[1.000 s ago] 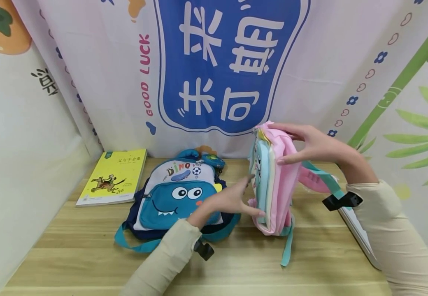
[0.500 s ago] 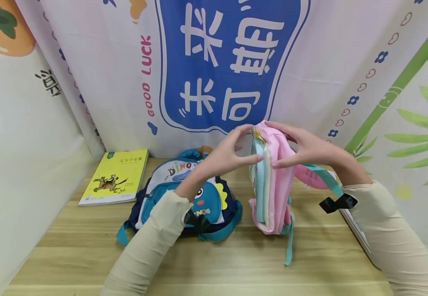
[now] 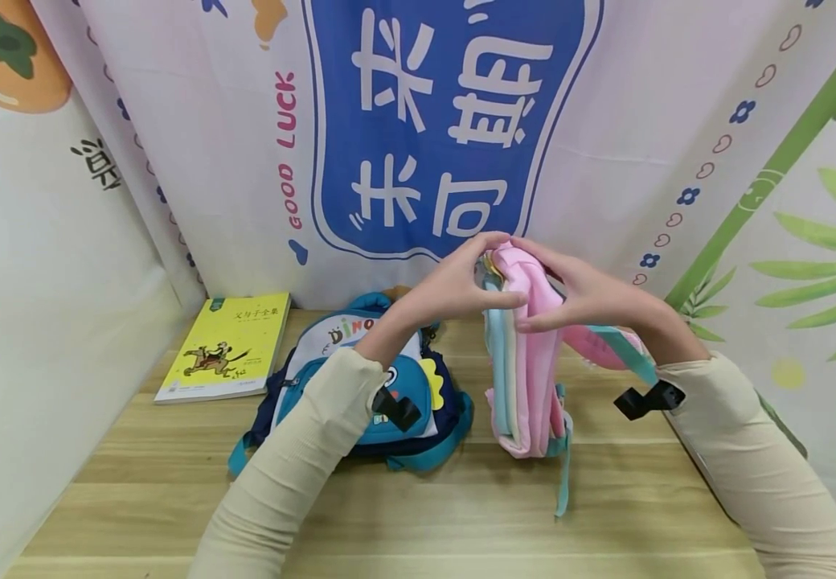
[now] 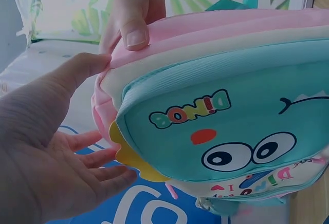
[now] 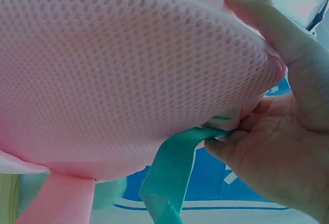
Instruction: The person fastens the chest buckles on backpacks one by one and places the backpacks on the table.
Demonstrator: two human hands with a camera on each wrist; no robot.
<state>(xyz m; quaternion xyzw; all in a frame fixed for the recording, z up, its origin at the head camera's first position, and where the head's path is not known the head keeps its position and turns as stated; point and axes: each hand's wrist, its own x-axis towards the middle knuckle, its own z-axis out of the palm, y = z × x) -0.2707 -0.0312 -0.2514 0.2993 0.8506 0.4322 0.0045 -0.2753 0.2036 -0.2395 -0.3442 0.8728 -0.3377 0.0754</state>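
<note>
A pink backpack (image 3: pixel 537 362) with a teal front pocket (image 4: pixel 216 116) stands on its narrow base, its side toward the head camera. My left hand (image 3: pixel 454 285) curves around its upper corner, thumb on the near edge and fingertips at the yellow trim (image 4: pixel 136 157). From the other side my right hand (image 3: pixel 584 293) grips the same corner, its thumb on the pink fabric and its fingers round the top beside a teal strap (image 5: pixel 172 170). The two hands nearly meet at the top. Mesh padding (image 5: pixel 128 75) covers the backpack's back, in the right wrist view.
A blue dinosaur backpack (image 3: pixel 407 438) lies on the wooden table (image 3: pixel 461 523) to the left, partly behind my left forearm. Beyond it is a yellow book (image 3: pixel 226 342). A printed cloth (image 3: pixel 606 104) hangs behind the table. A flat pale object lies under my right forearm.
My left hand has risen from low beside the pink backpack to its upper corner, joining the right hand. The backpack's top has tipped slightly left.
</note>
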